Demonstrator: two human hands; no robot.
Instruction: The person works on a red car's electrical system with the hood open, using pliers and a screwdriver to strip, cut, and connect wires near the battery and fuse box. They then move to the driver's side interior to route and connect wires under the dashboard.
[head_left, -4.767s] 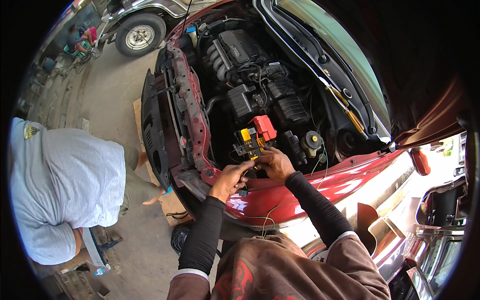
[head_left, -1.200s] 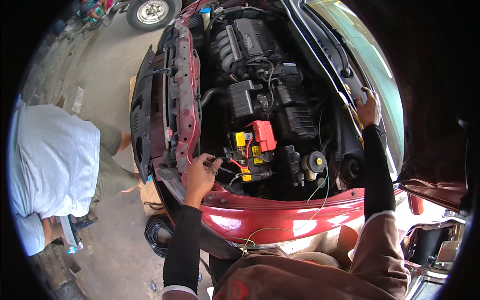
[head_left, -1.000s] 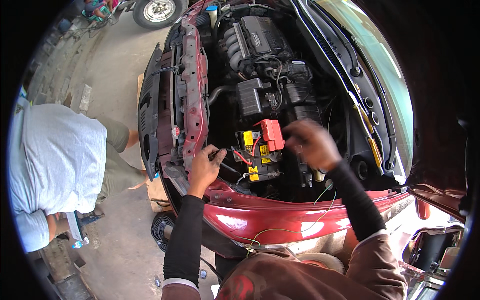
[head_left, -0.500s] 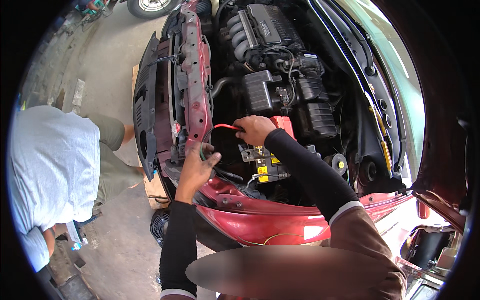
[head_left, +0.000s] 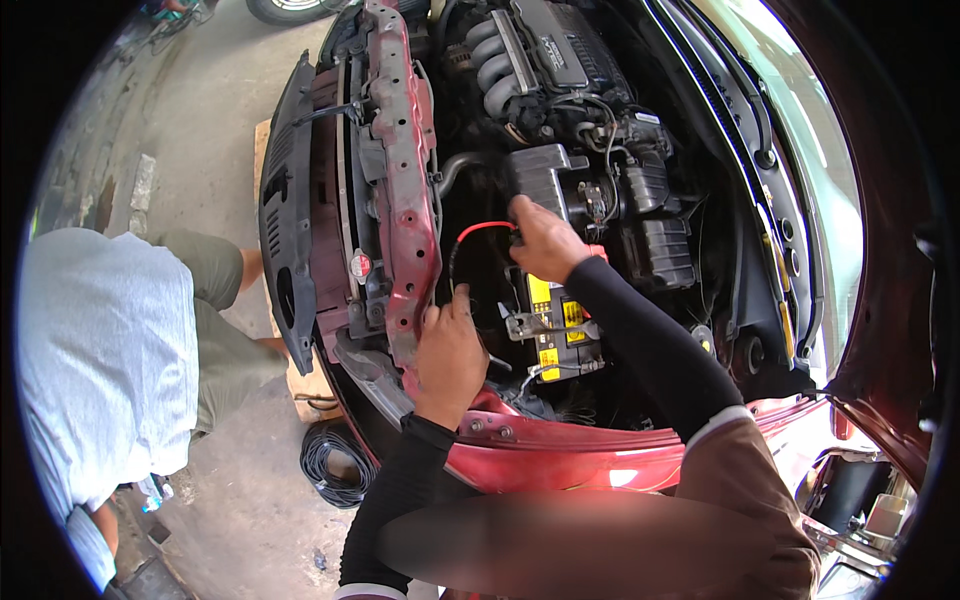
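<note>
My right hand (head_left: 545, 238) grips a red cable (head_left: 473, 228) above the battery (head_left: 572, 324), beside the black airbox (head_left: 540, 160). Lower left, my left hand (head_left: 450, 350) is at the cable's darker lower stretch, along the radiator support (head_left: 408, 220); its fingertips are partly hidden, so I cannot make out its grip. The battery has yellow labels and a metal clamp across its top. A red terminal cover (head_left: 598, 251) shows partly behind my right wrist.
A person in grey (head_left: 110, 340) bends at the left, near a coiled cable (head_left: 335, 465) and wooden board (head_left: 305, 385). The engine cover (head_left: 560, 50) lies farther back; the raised hood (head_left: 890, 250) borders the right. A wheel (head_left: 290, 8) shows at the top.
My right hand has come from the windshield edge to the red cable and lifted it forward and left. My left hand has shifted downward and right since half a second ago.
</note>
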